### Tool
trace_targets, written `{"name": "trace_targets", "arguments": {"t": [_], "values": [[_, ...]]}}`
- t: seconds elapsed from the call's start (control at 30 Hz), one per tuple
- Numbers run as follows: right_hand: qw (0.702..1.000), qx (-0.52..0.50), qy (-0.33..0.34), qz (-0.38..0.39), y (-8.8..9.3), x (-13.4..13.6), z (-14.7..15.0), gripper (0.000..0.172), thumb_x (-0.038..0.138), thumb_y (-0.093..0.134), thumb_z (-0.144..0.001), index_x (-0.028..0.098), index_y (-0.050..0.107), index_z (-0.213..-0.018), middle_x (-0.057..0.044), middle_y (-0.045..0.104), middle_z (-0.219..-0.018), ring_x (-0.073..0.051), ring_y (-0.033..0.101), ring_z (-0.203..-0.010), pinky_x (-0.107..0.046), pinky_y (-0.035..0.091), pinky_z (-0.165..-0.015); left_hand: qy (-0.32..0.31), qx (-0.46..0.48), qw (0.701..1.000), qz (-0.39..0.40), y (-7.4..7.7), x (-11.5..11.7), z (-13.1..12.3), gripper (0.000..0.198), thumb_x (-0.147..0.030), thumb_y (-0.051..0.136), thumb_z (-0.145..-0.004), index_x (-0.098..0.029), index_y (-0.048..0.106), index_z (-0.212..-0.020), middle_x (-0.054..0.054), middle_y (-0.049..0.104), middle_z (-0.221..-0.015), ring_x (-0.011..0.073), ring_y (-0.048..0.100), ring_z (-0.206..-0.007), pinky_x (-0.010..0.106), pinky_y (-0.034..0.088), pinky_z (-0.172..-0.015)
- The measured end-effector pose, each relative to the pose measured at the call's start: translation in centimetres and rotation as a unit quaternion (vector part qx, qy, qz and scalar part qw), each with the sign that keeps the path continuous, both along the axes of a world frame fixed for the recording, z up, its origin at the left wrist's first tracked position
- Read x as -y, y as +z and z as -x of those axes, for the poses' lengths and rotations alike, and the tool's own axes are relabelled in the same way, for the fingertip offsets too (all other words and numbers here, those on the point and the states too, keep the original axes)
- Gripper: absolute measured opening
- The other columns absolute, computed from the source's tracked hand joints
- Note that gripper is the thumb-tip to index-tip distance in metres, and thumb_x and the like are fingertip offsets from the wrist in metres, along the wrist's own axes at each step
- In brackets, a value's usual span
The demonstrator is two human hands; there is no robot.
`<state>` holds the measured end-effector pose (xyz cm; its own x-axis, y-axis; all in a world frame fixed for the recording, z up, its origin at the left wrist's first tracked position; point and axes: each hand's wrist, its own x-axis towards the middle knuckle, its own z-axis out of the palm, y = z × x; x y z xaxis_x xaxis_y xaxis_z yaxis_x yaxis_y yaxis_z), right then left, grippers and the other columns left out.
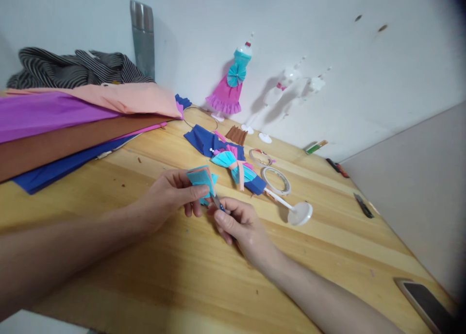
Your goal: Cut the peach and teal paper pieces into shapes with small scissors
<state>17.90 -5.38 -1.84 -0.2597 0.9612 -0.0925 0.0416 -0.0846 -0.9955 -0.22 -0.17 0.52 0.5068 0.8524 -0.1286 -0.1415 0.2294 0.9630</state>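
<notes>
My left hand [178,193] pinches a small folded stack of turquoise and peach crepe paper [201,176] between thumb and fingers. Closed around the dark blue handle of small scissors [218,203] is my right hand [240,222]; their blade meets the lower right edge of the folded paper, and the rest is hidden by the fingers. Just beyond my hands lies a doll form on a white stand [300,213], dressed in blue paper with a turquoise bow [231,161] tied by a peach strip.
Crepe paper sheets [61,113] are piled at left, near striped cloth [73,64] and a grey bottle [143,42]. A dressed doll form [236,76] stands by the wall beside two bare ones. Tape rolls [276,180], a cutter [363,205] and a phone [425,302] lie rightward.
</notes>
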Motion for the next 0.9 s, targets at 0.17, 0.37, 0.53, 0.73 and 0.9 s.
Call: {"name": "trace_targets", "arguments": {"t": [0.17, 0.37, 0.53, 0.73, 0.9], "values": [[1.0, 0.008, -0.004, 0.009, 0.33, 0.03, 0.11, 0.044, 0.059, 0.065, -0.078, 0.016, 0.054, -0.072, 0.008, 0.04, -0.049, -0.005, 0.03, -0.039, -0.022, 0.021, -0.041, 0.004, 0.003, 1.0, 0.012, -0.08, 0.03, -0.02, 0.02, -0.032, 0.074, -0.071, -0.014, 0.067, -0.063, -0.002, 0.064, -0.049, 0.0065, 0.054, -0.044, 0.015, 0.039, -0.045], [1.0, 0.021, 0.001, -0.004, 0.49, 0.08, 0.16, 0.046, 0.059, 0.065, -0.078, 0.017, 0.051, -0.068, 0.008, 0.038, -0.049, -0.005, 0.029, -0.04, -0.022, 0.022, -0.041, 0.009, 0.007, 1.0, 0.018, -0.08, -0.05, -0.05, 0.022, -0.033, 0.077, -0.069, -0.014, 0.067, -0.063, -0.001, 0.064, -0.047, 0.0066, 0.055, -0.043, 0.015, 0.039, -0.044], [1.0, 0.002, 0.014, 0.012, 0.15, -0.09, -0.23, 0.044, 0.058, 0.066, -0.078, 0.017, 0.053, -0.069, 0.008, 0.039, -0.047, -0.005, 0.027, -0.039, -0.022, 0.021, -0.039, -0.002, 0.003, 1.0, 0.018, -0.19, -0.04, 0.03, 0.025, -0.036, 0.079, -0.068, -0.014, 0.067, -0.062, -0.001, 0.065, -0.048, 0.0067, 0.055, -0.043, 0.015, 0.04, -0.044], [1.0, -0.006, 0.029, 0.008, 0.31, -0.3, -0.67, 0.044, 0.058, 0.065, -0.08, 0.014, 0.061, -0.081, 0.008, 0.036, -0.05, -0.006, 0.022, -0.043, -0.024, 0.017, -0.042, -0.002, -0.014, 1.0, 0.014, -0.3, 0.03, 0.02, 0.027, -0.039, 0.077, -0.069, -0.014, 0.068, -0.063, 0.0, 0.064, -0.048, 0.0076, 0.056, -0.044, 0.016, 0.042, -0.046], [1.0, 0.007, 0.007, -0.002, 0.7, -0.12, -0.35, 0.043, 0.059, 0.063, -0.081, 0.016, 0.064, -0.08, 0.006, 0.033, -0.053, -0.01, 0.025, -0.049, -0.025, 0.018, -0.046, 0.016, -0.029, 0.999, 0.016, -0.08, 0.29, -0.14, 0.028, -0.039, 0.075, -0.069, -0.014, 0.067, -0.062, 0.001, 0.064, -0.048, 0.0082, 0.055, -0.044, 0.017, 0.041, -0.046]]}}
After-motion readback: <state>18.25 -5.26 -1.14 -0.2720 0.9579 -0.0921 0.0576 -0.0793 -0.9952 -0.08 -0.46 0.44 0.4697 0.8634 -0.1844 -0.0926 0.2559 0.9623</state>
